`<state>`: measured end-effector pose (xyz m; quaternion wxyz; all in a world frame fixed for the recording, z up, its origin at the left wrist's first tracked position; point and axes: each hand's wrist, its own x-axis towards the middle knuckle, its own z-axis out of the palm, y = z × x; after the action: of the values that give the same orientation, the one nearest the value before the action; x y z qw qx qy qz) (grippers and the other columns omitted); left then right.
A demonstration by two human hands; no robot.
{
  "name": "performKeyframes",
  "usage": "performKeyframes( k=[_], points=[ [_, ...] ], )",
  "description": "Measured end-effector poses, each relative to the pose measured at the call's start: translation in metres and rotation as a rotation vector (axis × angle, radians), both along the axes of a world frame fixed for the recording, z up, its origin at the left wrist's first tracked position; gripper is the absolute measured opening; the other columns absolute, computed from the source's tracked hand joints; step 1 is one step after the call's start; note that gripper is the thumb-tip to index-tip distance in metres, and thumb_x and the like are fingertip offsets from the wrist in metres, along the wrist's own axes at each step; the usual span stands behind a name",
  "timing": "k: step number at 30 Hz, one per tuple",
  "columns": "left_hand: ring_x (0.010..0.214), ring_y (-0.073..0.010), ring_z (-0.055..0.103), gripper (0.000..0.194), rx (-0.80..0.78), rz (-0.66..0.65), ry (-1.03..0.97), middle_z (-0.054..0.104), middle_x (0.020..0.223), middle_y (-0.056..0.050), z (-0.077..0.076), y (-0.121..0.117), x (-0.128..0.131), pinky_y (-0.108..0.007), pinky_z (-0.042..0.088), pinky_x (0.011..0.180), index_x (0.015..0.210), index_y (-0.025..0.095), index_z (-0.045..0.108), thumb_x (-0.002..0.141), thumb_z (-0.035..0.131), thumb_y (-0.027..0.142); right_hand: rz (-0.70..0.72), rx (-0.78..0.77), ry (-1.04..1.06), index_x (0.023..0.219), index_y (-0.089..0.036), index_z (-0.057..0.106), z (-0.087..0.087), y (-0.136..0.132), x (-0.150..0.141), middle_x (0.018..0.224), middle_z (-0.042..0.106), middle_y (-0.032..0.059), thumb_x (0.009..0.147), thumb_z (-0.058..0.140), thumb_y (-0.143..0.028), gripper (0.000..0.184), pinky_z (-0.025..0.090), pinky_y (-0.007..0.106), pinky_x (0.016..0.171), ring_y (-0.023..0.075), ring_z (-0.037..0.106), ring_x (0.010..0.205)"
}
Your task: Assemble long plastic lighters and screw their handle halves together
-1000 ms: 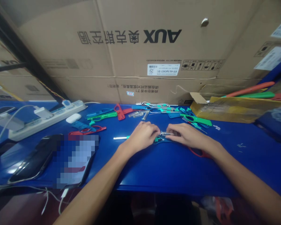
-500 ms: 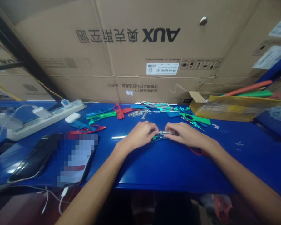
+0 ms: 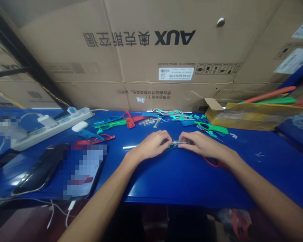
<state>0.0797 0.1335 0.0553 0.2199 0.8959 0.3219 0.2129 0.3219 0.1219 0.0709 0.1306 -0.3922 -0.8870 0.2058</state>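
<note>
Near the middle of the blue table, my left hand (image 3: 155, 144) is closed, thumb and fingers pinched over a thin silver strip (image 3: 129, 147) with a teal-green part. The strip's bare end sticks out to the left beneath that hand. Facing it, my right hand (image 3: 199, 143) is closed on a small clear plastic piece (image 3: 177, 142), whose end points toward my left fingertips. A thin wire shows between the hands; its exact join is hidden. Under my right wrist lies a red plastic handle (image 3: 214, 163), partly covered.
Behind the hands lie several clear pieces (image 3: 156, 122), silver strips with teal clips (image 3: 176, 116), a red part (image 3: 130, 119) and a green handle (image 3: 214, 127). A yellow-taped box (image 3: 244, 117) stands right. Left are a power strip (image 3: 63, 126), earbud case (image 3: 79, 126) and phone (image 3: 37, 171).
The view has shifted very slightly. Both hands keep nearly the same place and grip, and the clear piece between them looks a little sharper.
</note>
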Motion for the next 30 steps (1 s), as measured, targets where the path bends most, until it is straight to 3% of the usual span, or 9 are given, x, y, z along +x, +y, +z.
performKeyframes(
  k=[17,30],
  points=[
    [0.092,-0.0184,0.061,0.015,0.056,-0.032,0.029,0.071,0.098,-0.003,0.001,0.003,-0.003,-0.033,0.045,0.087,0.093,0.019,0.069,0.096,0.055,0.021,0.01,-0.028,0.052,0.095,-0.019,0.062,0.001,-0.004,-0.005,0.071,0.059,-0.0014,0.099,0.056,-0.04,0.022,0.036,0.025,0.06,0.0133,0.051,0.063],
    [0.098,-0.0204,0.059,0.018,0.146,-0.027,0.141,0.07,0.102,-0.003,0.012,-0.002,-0.007,-0.037,0.04,0.091,0.096,0.02,0.07,0.099,0.054,0.028,0.067,0.032,0.103,0.103,-0.019,0.07,0.0,-0.004,-0.008,0.082,0.07,0.0028,0.101,0.053,-0.041,0.029,0.041,0.027,0.066,0.0148,0.058,0.069]
  ],
)
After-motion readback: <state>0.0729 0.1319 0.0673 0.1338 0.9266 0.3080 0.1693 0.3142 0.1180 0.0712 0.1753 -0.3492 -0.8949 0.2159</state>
